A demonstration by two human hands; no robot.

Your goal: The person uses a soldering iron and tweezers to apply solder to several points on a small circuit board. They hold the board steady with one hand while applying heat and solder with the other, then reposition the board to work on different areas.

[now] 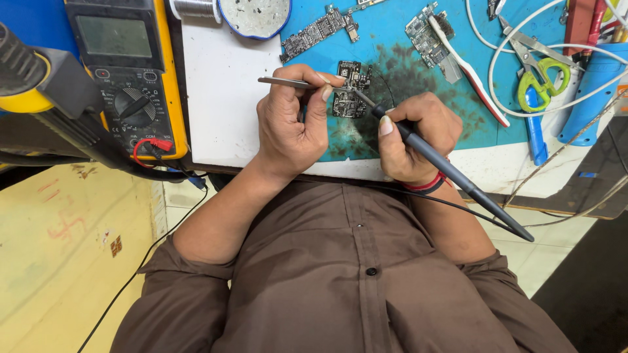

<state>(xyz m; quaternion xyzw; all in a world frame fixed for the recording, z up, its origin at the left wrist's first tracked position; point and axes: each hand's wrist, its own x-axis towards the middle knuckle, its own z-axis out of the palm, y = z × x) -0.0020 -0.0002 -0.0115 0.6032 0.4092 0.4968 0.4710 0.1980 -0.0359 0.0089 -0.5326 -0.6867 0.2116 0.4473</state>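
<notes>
While the small circuit board (350,89) lies on the stained blue mat (418,98), near its front edge, the left hand (291,124) pinches metal tweezers (294,83) over the board's left side. Right of the board, the right hand (412,137) grips a dark soldering iron (451,173), its tip reaching the board. Beyond the board lie two more boards (317,31). Far left of the board stands a yellow multimeter (127,72); far right, green-handled scissors (540,75).
</notes>
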